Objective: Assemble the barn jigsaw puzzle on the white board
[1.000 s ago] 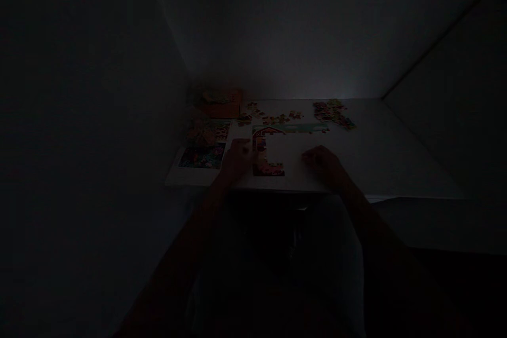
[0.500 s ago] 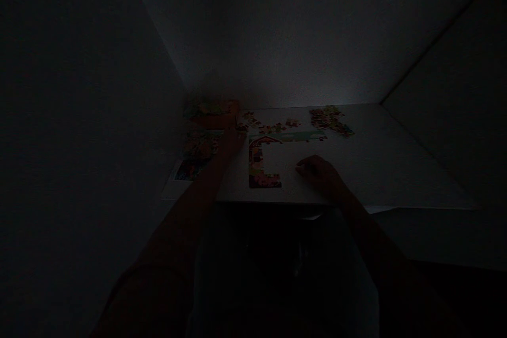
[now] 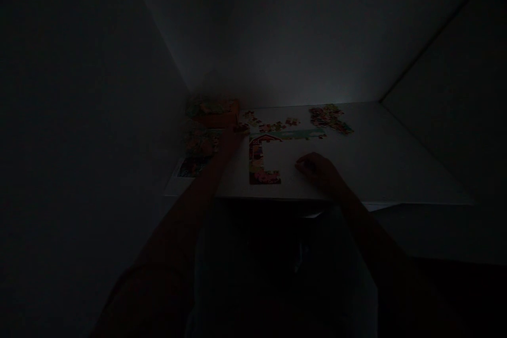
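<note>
The scene is very dark. A partly joined jigsaw puzzle (image 3: 256, 161) lies on the white table, forming a left side, a top strip and a short bottom piece, with a red barn at its upper left corner. My left hand (image 3: 234, 136) reaches to loose puzzle pieces (image 3: 241, 128) just beyond that corner; its fingers are too dim to show whether they grip one. Right of the puzzle's open middle, my right hand (image 3: 320, 170) rests near the tabletop, fingers curled and tips drawn together. Whatever they may hold is hidden.
More loose pieces (image 3: 272, 127) lie behind the top strip. A larger heap of pieces (image 3: 330, 118) sits at the back right. An orange box (image 3: 217, 119) stands at the back left, with a printed picture sheet (image 3: 192, 167) in front. Walls border the white table (image 3: 396, 169).
The view has dimmed and shifted slightly. My left hand stays by the loose pieces, with more reddish pieces showing at its fingertips. My right hand holds nearly the same place.
</note>
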Demonstrator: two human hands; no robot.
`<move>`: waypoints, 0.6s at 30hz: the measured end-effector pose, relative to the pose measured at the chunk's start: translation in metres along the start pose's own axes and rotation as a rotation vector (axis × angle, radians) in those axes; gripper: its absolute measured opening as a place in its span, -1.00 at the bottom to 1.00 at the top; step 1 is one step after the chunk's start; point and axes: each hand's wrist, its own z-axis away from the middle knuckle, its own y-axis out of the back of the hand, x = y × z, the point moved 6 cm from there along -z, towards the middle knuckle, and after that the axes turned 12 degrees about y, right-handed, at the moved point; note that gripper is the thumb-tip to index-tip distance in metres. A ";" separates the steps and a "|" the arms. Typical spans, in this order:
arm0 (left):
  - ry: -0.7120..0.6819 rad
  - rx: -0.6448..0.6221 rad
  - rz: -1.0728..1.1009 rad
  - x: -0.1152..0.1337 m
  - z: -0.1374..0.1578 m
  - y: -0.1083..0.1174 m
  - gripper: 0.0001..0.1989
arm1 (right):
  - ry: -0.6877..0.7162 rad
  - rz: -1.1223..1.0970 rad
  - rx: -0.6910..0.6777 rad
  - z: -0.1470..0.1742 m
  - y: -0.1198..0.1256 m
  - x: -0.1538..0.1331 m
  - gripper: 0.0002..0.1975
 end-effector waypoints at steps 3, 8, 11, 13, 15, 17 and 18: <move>-0.006 0.003 0.072 0.006 0.015 0.005 -0.87 | 0.008 -0.005 0.005 -0.001 0.001 -0.003 -0.69; -0.089 -0.144 0.170 0.031 0.068 -0.012 -0.88 | -0.017 -0.025 0.033 -0.001 0.002 -0.007 -0.64; -0.173 -0.268 0.217 0.052 0.104 -0.035 -0.87 | -0.037 -0.086 0.059 -0.001 0.004 -0.009 -0.58; -0.240 -0.334 0.215 0.068 0.122 -0.049 -0.91 | -0.039 -0.161 0.082 -0.001 0.006 -0.009 -0.50; -0.266 -0.377 0.197 0.079 0.132 -0.060 -0.93 | -0.025 -0.238 0.108 0.000 0.008 -0.009 -0.40; -0.265 -0.407 0.190 0.086 0.137 -0.066 -0.93 | -0.008 -0.281 0.133 0.000 0.011 -0.008 -0.40; -0.269 -0.418 0.185 0.087 0.139 -0.066 -0.92 | -0.005 -0.289 0.141 0.001 0.013 -0.007 -0.43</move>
